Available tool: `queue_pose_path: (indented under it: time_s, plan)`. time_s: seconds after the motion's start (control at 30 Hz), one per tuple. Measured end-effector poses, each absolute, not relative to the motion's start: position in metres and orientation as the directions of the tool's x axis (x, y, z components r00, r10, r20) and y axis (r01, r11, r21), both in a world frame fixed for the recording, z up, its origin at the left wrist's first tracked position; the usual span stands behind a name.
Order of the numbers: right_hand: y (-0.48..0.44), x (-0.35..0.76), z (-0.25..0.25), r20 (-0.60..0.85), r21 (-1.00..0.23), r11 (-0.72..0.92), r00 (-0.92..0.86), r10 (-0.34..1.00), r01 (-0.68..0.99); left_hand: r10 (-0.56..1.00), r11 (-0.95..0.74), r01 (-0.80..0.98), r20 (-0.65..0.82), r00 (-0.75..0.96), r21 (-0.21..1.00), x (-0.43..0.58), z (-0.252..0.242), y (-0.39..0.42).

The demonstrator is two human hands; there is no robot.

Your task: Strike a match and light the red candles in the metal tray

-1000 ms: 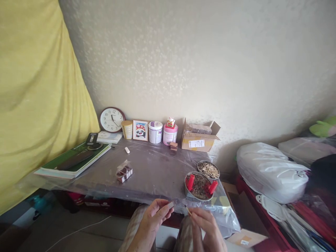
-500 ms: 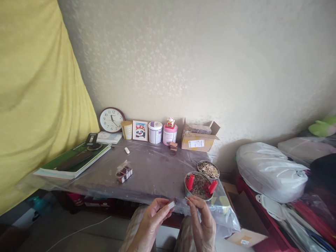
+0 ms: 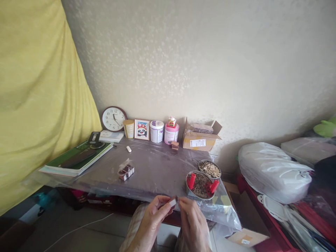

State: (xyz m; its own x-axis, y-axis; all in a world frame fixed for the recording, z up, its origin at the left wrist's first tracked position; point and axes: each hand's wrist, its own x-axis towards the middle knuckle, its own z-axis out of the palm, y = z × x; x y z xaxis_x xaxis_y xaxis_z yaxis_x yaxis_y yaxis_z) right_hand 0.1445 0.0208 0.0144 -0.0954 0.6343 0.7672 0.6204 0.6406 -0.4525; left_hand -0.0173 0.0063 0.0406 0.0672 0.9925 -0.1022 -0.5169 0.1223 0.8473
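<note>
Near the front edge of the table, my left hand (image 3: 154,213) grips a small matchbox (image 3: 172,202) between thumb and fingers, its pale side facing up. My right hand (image 3: 193,218) is pinched closed right at the matchbox's right end. A thin match showed in those fingertips half a second ago; now the fingers and blur hide it. Just beyond stands a round tin (image 3: 201,190) of dark ash-like bits with two red candles (image 3: 192,181) in it. Behind that tin, a round dish holds many loose matches (image 3: 210,169).
Wrapped matchboxes (image 3: 126,172) lie on the plastic-covered table (image 3: 154,168). A clock (image 3: 114,119), canisters (image 3: 156,132), a picture frame (image 3: 142,130) and a cardboard box (image 3: 199,141) line the wall. At left is a green book (image 3: 76,159); white bags (image 3: 273,171) sit at right.
My right hand has moved left and turned inward, bringing its fingertips from a gap to the matchbox's end. My left hand stays nearly still. The view has shifted slightly.
</note>
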Motion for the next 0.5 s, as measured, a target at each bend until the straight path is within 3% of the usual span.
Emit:
queue_pose_path:
  time_s: [0.13, 0.3, 0.5]
  plan:
    - [0.046, 0.151, 0.001, 0.743, -0.576, 0.53, 0.128, 0.657, 0.623, 0.994, 0.108, -0.456, -0.09, 0.061, 0.883, -0.021, 0.04, 0.005]
    - [0.047, 0.161, 0.008, 0.592, -0.774, 0.443, 0.269, 0.76, 0.453, 0.989, 0.142, -0.453, -0.144, 0.031, 0.88, -0.026, 0.034, 0.005]
    - [0.046, 0.163, 0.023, 0.456, -0.89, 0.39, 0.439, 0.774, 0.237, 0.986, 0.159, -0.49, -0.161, 0.038, 0.857, -0.03, 0.03, 0.002]
